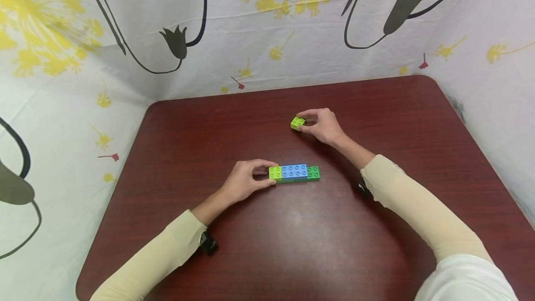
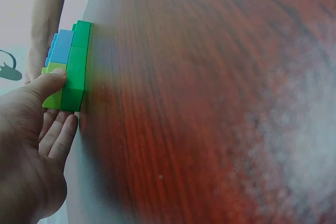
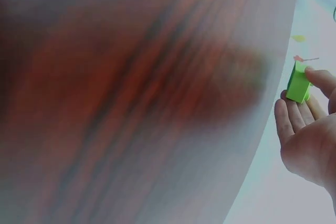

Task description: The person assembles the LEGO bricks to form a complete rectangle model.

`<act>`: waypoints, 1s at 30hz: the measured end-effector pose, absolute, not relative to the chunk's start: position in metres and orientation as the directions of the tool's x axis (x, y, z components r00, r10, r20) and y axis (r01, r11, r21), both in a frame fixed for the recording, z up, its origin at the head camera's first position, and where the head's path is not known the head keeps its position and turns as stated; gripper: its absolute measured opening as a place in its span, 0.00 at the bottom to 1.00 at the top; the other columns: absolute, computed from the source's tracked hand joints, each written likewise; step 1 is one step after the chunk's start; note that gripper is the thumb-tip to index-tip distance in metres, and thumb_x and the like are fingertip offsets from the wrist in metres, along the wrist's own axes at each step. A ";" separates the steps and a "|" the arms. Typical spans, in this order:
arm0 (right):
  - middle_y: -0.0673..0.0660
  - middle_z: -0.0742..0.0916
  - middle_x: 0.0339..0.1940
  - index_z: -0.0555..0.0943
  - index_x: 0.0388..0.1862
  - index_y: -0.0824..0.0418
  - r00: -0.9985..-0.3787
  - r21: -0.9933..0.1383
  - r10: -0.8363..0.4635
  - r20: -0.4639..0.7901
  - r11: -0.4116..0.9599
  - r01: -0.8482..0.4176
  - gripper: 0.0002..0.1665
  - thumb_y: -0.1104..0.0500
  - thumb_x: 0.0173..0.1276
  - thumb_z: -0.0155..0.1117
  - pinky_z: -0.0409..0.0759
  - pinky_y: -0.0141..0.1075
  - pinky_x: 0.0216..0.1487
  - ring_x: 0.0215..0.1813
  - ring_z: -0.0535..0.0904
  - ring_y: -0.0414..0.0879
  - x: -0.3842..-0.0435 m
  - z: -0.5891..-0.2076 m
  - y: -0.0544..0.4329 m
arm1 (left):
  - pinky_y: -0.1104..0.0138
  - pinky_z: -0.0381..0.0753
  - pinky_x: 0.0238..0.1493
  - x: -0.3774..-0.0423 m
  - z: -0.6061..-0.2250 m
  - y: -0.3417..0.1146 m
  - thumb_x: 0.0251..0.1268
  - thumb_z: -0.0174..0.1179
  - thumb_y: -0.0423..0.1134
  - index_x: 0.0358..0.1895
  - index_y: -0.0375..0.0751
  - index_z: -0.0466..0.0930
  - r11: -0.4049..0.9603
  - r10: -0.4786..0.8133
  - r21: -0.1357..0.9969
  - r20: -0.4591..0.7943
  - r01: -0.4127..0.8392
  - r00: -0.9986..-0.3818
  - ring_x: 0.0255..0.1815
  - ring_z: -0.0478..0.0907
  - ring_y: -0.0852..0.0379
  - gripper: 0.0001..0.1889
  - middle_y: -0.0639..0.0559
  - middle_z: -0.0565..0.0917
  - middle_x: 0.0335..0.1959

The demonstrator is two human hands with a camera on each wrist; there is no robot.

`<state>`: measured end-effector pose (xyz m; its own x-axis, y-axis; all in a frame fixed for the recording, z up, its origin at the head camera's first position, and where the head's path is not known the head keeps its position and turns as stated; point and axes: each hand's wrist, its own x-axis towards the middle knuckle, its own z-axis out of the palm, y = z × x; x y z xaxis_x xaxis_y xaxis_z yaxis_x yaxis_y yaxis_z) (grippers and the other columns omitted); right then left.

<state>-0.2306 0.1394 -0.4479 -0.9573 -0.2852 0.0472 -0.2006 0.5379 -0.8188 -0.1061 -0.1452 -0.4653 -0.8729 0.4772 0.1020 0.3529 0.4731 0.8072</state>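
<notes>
A built row of toy bricks lies on the table in the head view. Its top shows a lime brick point(image 1: 274, 171) at the left end and a blue brick point(image 1: 294, 171) in the middle. Green bricks point(image 2: 76, 72) form the lower layer, with bare studs at the right end. My left hand point(image 1: 241, 183) holds the row by its lime end, thumb on the near side and fingers on the far side. Farther back, my right hand point(image 1: 325, 127) pinches a separate small lime brick point(image 3: 297, 83) between thumb and fingers, apart from the row and seemingly just above the table.
The dark red wooden table point(image 1: 200, 134) has rounded far corners. Behind it and along both sides hangs a white cloth point(image 1: 267, 68) with flower prints. A small black device point(image 1: 207, 243) sits at the left wrist, another point(image 1: 364, 187) at the right.
</notes>
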 end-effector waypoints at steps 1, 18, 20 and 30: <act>0.64 0.90 0.58 0.87 0.63 0.63 -0.955 -0.817 -0.293 0.052 0.537 -0.209 0.23 0.62 0.69 0.78 0.85 0.52 0.59 0.59 0.88 0.57 -0.228 -0.447 0.141 | 0.69 0.86 0.53 -0.106 -0.465 -0.145 0.61 0.80 0.35 0.59 0.43 0.89 0.472 0.477 0.807 0.105 0.355 -0.873 0.51 0.89 0.61 0.21 0.51 0.90 0.53; 0.61 0.90 0.56 0.88 0.60 0.62 -0.934 -0.836 -0.349 0.078 0.487 -0.252 0.22 0.62 0.68 0.79 0.87 0.51 0.57 0.55 0.89 0.55 -0.188 -0.438 0.164 | 0.70 0.86 0.53 -0.106 -0.466 -0.144 0.61 0.80 0.34 0.58 0.42 0.89 0.475 0.471 0.809 0.099 0.347 -0.876 0.52 0.89 0.61 0.21 0.51 0.90 0.53; 0.61 0.91 0.55 0.88 0.60 0.62 -0.932 -0.846 -0.354 0.078 0.471 -0.250 0.22 0.62 0.67 0.80 0.87 0.51 0.57 0.55 0.89 0.54 -0.182 -0.438 0.166 | 0.70 0.86 0.53 -0.106 -0.467 -0.144 0.61 0.80 0.34 0.58 0.42 0.89 0.473 0.472 0.808 0.103 0.350 -0.876 0.51 0.89 0.61 0.21 0.51 0.90 0.53; 0.59 0.91 0.54 0.89 0.59 0.60 -0.928 -0.861 -0.369 0.057 0.452 -0.233 0.22 0.63 0.66 0.81 0.87 0.36 0.53 0.53 0.90 0.53 -0.154 -0.437 0.178 | 0.69 0.86 0.53 -0.106 -0.467 -0.144 0.61 0.80 0.34 0.58 0.42 0.89 0.467 0.476 0.809 0.110 0.357 -0.873 0.51 0.89 0.60 0.21 0.50 0.90 0.53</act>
<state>-0.1538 0.1778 -0.4366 -0.9275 -0.3694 0.0574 -0.2333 0.4522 -0.8609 -0.1063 -0.1441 -0.4669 -0.8727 0.4756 0.1101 0.3568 0.4674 0.8089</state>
